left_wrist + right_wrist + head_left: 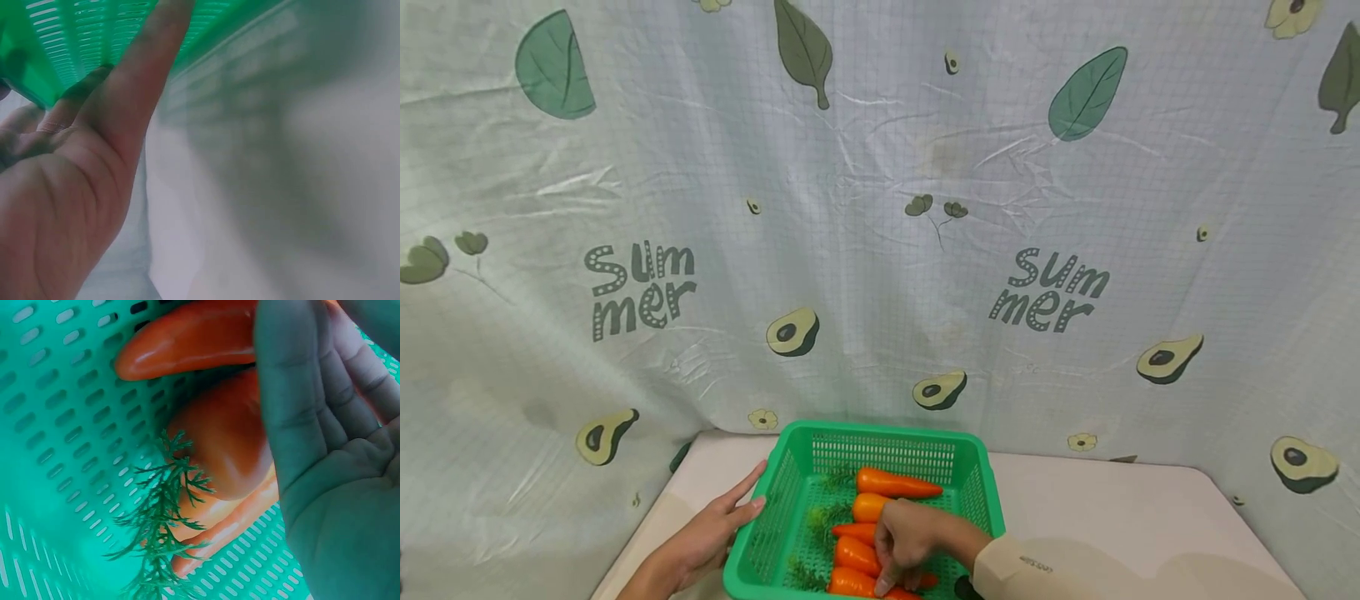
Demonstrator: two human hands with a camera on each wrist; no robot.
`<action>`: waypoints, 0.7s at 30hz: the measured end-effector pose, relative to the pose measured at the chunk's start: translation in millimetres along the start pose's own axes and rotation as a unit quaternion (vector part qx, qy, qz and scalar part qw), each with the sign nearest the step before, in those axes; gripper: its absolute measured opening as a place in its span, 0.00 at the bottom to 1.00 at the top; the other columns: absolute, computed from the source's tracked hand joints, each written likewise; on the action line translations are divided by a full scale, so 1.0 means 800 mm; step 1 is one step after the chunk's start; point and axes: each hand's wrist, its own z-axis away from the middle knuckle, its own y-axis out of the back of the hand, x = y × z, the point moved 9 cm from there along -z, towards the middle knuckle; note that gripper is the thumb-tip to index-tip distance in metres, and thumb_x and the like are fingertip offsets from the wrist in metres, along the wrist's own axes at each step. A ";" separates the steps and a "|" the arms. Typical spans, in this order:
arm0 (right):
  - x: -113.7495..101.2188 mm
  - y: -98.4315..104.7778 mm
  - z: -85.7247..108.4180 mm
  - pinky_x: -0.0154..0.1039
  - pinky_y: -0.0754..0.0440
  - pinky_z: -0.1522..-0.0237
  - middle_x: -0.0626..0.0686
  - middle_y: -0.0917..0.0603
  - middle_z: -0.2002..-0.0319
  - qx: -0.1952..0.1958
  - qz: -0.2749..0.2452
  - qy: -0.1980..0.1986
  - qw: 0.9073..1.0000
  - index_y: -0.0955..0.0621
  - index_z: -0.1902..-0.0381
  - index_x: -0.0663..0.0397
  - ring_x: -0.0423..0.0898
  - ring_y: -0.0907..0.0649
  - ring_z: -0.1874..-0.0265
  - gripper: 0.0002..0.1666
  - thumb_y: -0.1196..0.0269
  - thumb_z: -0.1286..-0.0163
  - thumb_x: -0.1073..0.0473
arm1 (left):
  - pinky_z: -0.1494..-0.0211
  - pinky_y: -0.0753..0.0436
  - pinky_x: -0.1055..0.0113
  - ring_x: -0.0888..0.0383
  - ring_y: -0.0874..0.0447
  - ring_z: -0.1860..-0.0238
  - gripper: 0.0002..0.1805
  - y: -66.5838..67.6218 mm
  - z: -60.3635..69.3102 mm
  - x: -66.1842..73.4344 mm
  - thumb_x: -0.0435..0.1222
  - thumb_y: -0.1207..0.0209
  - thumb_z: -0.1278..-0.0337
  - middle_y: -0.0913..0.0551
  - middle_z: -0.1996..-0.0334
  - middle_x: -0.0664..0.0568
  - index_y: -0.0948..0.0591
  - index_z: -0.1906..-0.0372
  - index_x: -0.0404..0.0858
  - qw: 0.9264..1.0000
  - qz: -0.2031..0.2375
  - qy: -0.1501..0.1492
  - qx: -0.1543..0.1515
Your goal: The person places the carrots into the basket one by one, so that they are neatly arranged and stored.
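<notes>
A green plastic basket (886, 428) holds several orange carrots (895, 483) lying crosswise, with feathery green tops (164, 506) toward its left side. My left hand (706, 537) rests against the outside of the left wall, its fingers fairly straight, thumb near the rim. In the left wrist view that hand (81, 162) touches the slotted wall. Reaching in from the right, my right hand (913, 537) pinches the front carrot (850, 581) and covers parts of others. The right wrist view shows its palm and fingers beside the carrots; its fingertips are hidden there.
The basket stands on a pale table (1097, 508) that extends to its right. Behind and at both sides hangs a printed curtain (880, 275). A small dark object (966, 588) shows beside the right sleeve, its kind unclear.
</notes>
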 end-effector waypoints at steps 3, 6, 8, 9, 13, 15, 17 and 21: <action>-0.006 0.010 0.006 0.37 0.16 0.81 0.44 0.18 0.86 0.029 -0.010 0.020 0.999 0.15 0.83 0.57 0.37 0.20 0.88 0.16 0.22 0.40 0.62 | 0.42 0.13 0.47 0.43 0.16 0.38 0.45 -0.001 0.001 0.000 0.50 0.53 0.16 0.46 0.21 0.23 0.71 0.15 0.50 1.000 -0.001 -0.003 -0.004; -0.014 0.028 0.015 0.37 0.15 0.81 0.49 0.16 0.84 0.067 -0.048 0.056 0.995 0.14 0.80 0.60 0.39 0.19 0.87 0.14 0.23 0.37 0.61 | 0.43 0.13 0.48 0.45 0.14 0.40 0.45 -0.002 0.003 0.001 0.50 0.53 0.16 0.41 0.23 0.24 0.71 0.15 0.49 1.000 -0.001 -0.006 -0.007; -0.021 0.042 0.024 0.37 0.15 0.79 0.52 0.15 0.83 0.085 -0.077 0.079 0.990 0.13 0.76 0.64 0.39 0.18 0.86 0.14 0.26 0.34 0.60 | 0.44 0.12 0.49 0.46 0.13 0.41 0.45 -0.003 0.003 0.002 0.50 0.53 0.16 0.37 0.25 0.25 0.71 0.15 0.49 1.000 -0.003 -0.007 -0.009; -0.025 0.050 0.029 0.37 0.14 0.78 0.53 0.15 0.82 0.095 -0.090 0.090 0.987 0.13 0.74 0.66 0.40 0.18 0.85 0.15 0.27 0.33 0.60 | 0.44 0.12 0.49 0.46 0.13 0.42 0.46 -0.003 0.004 0.003 0.50 0.53 0.16 0.35 0.26 0.25 0.71 0.15 0.49 1.000 -0.005 -0.007 -0.009; -0.037 0.081 0.058 0.41 0.11 0.73 0.59 0.14 0.77 0.137 -0.106 0.114 0.978 0.13 0.69 0.68 0.41 0.15 0.79 0.16 0.29 0.29 0.57 | 0.47 0.11 0.50 0.47 0.11 0.45 0.46 -0.001 0.004 0.004 0.50 0.53 0.16 0.27 0.31 0.28 0.70 0.15 0.47 1.000 -0.017 -0.008 0.003; -0.038 0.096 0.075 0.44 0.10 0.71 0.64 0.14 0.74 0.164 -0.099 0.124 0.974 0.12 0.66 0.67 0.42 0.14 0.77 0.16 0.30 0.28 0.57 | 0.49 0.10 0.51 0.48 0.11 0.47 0.45 0.000 0.003 0.004 0.49 0.53 0.16 0.23 0.33 0.30 0.68 0.15 0.47 1.000 -0.025 -0.009 0.015; -0.034 0.110 0.094 0.46 0.10 0.69 0.69 0.14 0.71 0.198 -0.091 0.134 0.967 0.13 0.64 0.67 0.42 0.14 0.76 0.15 0.32 0.26 0.56 | 0.51 0.10 0.52 0.49 0.10 0.50 0.44 0.001 0.003 0.004 0.49 0.53 0.16 0.21 0.36 0.30 0.67 0.15 0.46 0.999 -0.034 -0.014 0.028; -0.008 0.134 0.138 0.46 0.10 0.66 0.68 0.15 0.70 0.284 -0.087 0.126 0.946 0.13 0.62 0.66 0.42 0.15 0.75 0.14 0.33 0.25 0.57 | 0.50 0.11 0.49 0.43 0.11 0.49 0.42 -0.002 0.001 0.007 0.45 0.55 0.15 0.26 0.35 0.22 0.66 0.15 0.41 0.995 -0.069 -0.035 0.056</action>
